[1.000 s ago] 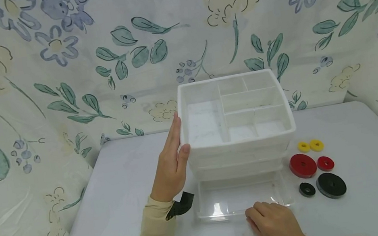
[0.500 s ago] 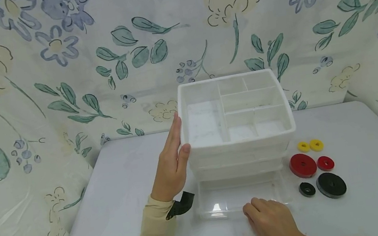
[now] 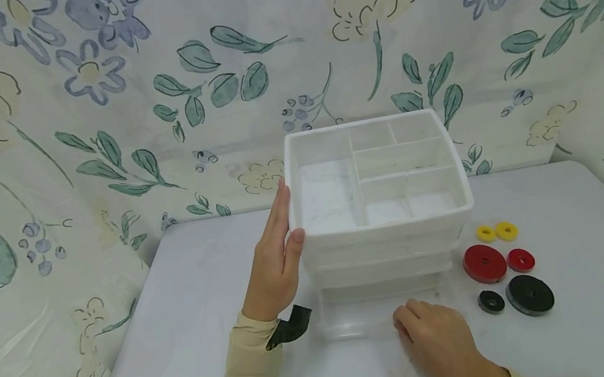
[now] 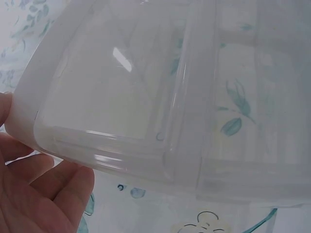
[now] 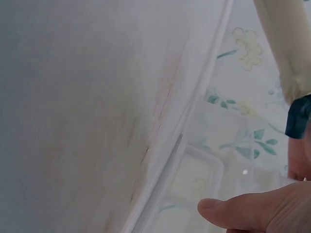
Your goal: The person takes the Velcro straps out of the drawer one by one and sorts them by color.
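Observation:
A white plastic desktop organizer (image 3: 380, 203) with a divided top tray stands near the table's back edge. Its clear bottom drawer (image 3: 357, 320) is pulled partway out at the front. My left hand (image 3: 271, 265) lies along the organizer's left side, fingers straight, thumb at the front corner. In the left wrist view, the fingertips (image 4: 80, 182) sit at the edge of the casing. My right hand (image 3: 438, 337) has its fingers curled at the drawer's front rim, right of its middle. In the right wrist view the thumb (image 5: 243, 208) shows, while most of the other fingers are hidden.
Right of the organizer, two yellow rings (image 3: 506, 231), a large red disc (image 3: 484, 264), a small red one (image 3: 520, 260), a large black disc (image 3: 530, 295) and a small black one (image 3: 491, 301) lie on the white table (image 3: 596, 235). Floral cloth (image 3: 211, 130) hangs behind.
The drawer has slid a little inward toward the organizer, my right hand moving forward with it. My left hand has stayed in place, and the discs and rings lie as before.

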Action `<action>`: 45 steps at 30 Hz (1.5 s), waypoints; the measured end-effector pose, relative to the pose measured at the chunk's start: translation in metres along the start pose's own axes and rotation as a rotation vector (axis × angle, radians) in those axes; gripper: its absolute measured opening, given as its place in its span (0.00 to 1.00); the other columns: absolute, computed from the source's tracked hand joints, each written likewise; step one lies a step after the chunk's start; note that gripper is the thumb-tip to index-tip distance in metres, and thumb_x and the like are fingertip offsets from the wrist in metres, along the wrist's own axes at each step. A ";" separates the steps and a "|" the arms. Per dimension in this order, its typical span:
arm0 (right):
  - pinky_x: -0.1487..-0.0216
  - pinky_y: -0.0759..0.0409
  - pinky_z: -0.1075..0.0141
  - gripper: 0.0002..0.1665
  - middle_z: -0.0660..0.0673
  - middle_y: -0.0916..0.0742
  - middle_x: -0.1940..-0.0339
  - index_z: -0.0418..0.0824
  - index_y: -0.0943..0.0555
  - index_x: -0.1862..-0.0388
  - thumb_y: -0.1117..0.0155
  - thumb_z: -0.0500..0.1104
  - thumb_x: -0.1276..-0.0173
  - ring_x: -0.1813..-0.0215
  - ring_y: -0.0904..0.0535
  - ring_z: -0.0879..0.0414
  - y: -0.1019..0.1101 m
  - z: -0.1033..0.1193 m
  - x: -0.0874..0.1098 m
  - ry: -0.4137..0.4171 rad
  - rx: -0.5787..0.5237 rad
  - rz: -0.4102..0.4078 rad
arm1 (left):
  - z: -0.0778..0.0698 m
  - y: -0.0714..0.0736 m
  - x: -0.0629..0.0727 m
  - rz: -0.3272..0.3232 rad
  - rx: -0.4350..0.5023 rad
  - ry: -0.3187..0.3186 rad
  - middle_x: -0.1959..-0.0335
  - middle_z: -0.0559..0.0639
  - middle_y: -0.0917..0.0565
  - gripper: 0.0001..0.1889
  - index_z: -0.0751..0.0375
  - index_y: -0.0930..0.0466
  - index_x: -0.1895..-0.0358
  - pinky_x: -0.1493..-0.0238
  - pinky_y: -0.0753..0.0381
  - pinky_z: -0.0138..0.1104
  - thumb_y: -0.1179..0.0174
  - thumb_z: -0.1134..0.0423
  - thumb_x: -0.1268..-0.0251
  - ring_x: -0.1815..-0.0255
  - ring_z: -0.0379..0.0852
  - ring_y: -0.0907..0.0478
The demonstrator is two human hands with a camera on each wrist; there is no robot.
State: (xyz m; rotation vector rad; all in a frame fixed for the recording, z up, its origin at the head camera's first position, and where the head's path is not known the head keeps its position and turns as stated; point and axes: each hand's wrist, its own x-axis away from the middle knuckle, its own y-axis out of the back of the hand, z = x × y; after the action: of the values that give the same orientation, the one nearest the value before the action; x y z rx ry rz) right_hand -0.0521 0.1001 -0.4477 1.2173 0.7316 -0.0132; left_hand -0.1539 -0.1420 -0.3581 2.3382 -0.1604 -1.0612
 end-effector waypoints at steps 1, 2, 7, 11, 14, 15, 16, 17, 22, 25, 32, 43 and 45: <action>0.78 0.25 0.76 0.16 0.53 0.21 0.82 0.44 0.16 0.75 0.14 0.36 0.57 0.82 0.29 0.64 -0.001 -0.001 -0.001 -0.006 0.002 -0.009 | 0.000 0.000 0.000 -0.001 0.000 -0.001 0.18 0.59 0.50 0.34 0.63 0.54 0.19 0.21 0.49 0.40 0.63 0.46 0.16 0.18 0.51 0.52; 0.79 0.25 0.75 0.15 0.53 0.20 0.82 0.44 0.16 0.75 0.14 0.37 0.56 0.82 0.28 0.64 -0.001 -0.002 -0.001 -0.014 0.003 -0.014 | 0.000 0.000 0.000 -0.002 0.000 -0.002 0.18 0.59 0.50 0.34 0.62 0.54 0.19 0.21 0.49 0.40 0.63 0.46 0.16 0.18 0.51 0.52; 0.83 0.32 0.75 0.15 0.54 0.22 0.86 0.43 0.18 0.77 0.15 0.38 0.54 0.85 0.31 0.64 -0.003 -0.003 -0.005 -0.062 0.015 -0.016 | 0.000 0.000 -0.001 -0.003 -0.001 -0.002 0.18 0.59 0.50 0.34 0.62 0.54 0.19 0.21 0.49 0.40 0.63 0.46 0.16 0.18 0.51 0.52; 0.86 0.41 0.75 0.18 0.55 0.25 0.90 0.43 0.21 0.80 0.16 0.41 0.53 0.88 0.35 0.64 -0.004 -0.003 -0.006 -0.080 0.038 -0.009 | 0.001 -0.001 -0.001 -0.003 0.003 -0.005 0.18 0.60 0.50 0.33 0.63 0.54 0.19 0.21 0.50 0.40 0.63 0.47 0.16 0.18 0.51 0.52; 0.87 0.45 0.75 0.20 0.55 0.26 0.92 0.44 0.23 0.81 0.16 0.42 0.52 0.89 0.37 0.64 -0.006 -0.004 -0.007 -0.078 0.053 -0.011 | 0.000 -0.001 -0.002 -0.006 0.008 -0.014 0.18 0.60 0.50 0.33 0.63 0.54 0.19 0.21 0.50 0.40 0.62 0.48 0.16 0.18 0.52 0.52; 0.87 0.45 0.75 0.20 0.55 0.26 0.92 0.44 0.24 0.81 0.16 0.42 0.52 0.89 0.37 0.64 -0.007 -0.004 -0.007 -0.079 0.054 -0.010 | 0.000 -0.001 -0.002 -0.007 0.008 -0.015 0.18 0.60 0.50 0.33 0.63 0.54 0.19 0.21 0.50 0.40 0.62 0.48 0.16 0.18 0.52 0.52; 0.87 0.46 0.75 0.20 0.55 0.27 0.92 0.44 0.24 0.81 0.16 0.43 0.51 0.90 0.38 0.64 -0.007 -0.004 -0.007 -0.079 0.056 -0.009 | 0.000 -0.001 -0.002 -0.008 0.007 -0.015 0.18 0.60 0.50 0.33 0.63 0.54 0.19 0.22 0.50 0.39 0.62 0.49 0.16 0.18 0.51 0.52; 0.87 0.46 0.75 0.21 0.55 0.27 0.92 0.45 0.24 0.81 0.16 0.43 0.51 0.90 0.38 0.65 -0.008 -0.004 -0.007 -0.078 0.058 -0.009 | 0.000 -0.001 -0.002 -0.009 0.006 -0.014 0.18 0.59 0.51 0.33 0.63 0.54 0.19 0.22 0.50 0.39 0.61 0.49 0.16 0.18 0.51 0.52; 0.87 0.46 0.74 0.20 0.55 0.26 0.92 0.44 0.24 0.80 0.17 0.42 0.49 0.90 0.38 0.65 -0.007 -0.005 -0.010 -0.091 0.060 0.003 | 0.000 -0.001 -0.001 -0.011 0.004 -0.007 0.18 0.58 0.51 0.33 0.63 0.54 0.19 0.22 0.50 0.39 0.61 0.50 0.16 0.19 0.51 0.52; 0.88 0.44 0.73 0.20 0.54 0.26 0.92 0.44 0.24 0.80 0.17 0.42 0.49 0.90 0.36 0.63 -0.007 -0.006 -0.012 -0.095 0.066 0.006 | -0.001 0.000 -0.001 -0.011 0.005 -0.008 0.18 0.58 0.51 0.33 0.63 0.54 0.19 0.22 0.50 0.39 0.60 0.50 0.16 0.19 0.51 0.52; 0.88 0.42 0.72 0.19 0.53 0.26 0.91 0.44 0.24 0.80 0.18 0.42 0.47 0.89 0.35 0.62 -0.009 -0.009 -0.017 -0.095 0.073 0.014 | -0.002 0.000 -0.001 -0.002 0.001 0.003 0.18 0.57 0.51 0.34 0.63 0.54 0.19 0.22 0.48 0.40 0.62 0.46 0.16 0.19 0.51 0.52; 0.89 0.45 0.71 0.21 0.55 0.31 0.93 0.42 0.26 0.80 0.18 0.40 0.47 0.89 0.40 0.63 -0.015 -0.014 -0.027 -0.077 0.069 -0.015 | -0.002 0.001 0.000 0.001 -0.001 0.011 0.17 0.54 0.51 0.34 0.62 0.54 0.19 0.22 0.47 0.42 0.63 0.45 0.17 0.19 0.51 0.52; 0.90 0.44 0.70 0.22 0.54 0.30 0.93 0.41 0.27 0.82 0.18 0.40 0.49 0.90 0.38 0.63 -0.018 -0.016 -0.028 -0.057 0.075 -0.052 | -0.002 0.001 0.000 0.002 0.001 0.011 0.17 0.55 0.51 0.35 0.62 0.54 0.19 0.22 0.47 0.42 0.63 0.44 0.17 0.18 0.50 0.52</action>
State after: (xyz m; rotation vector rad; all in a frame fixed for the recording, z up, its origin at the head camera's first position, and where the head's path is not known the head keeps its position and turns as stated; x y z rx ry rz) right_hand -0.0886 0.0970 -0.4508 1.2646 0.7184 -0.1187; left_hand -0.1530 -0.1417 -0.3568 2.3437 -0.1589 -1.0471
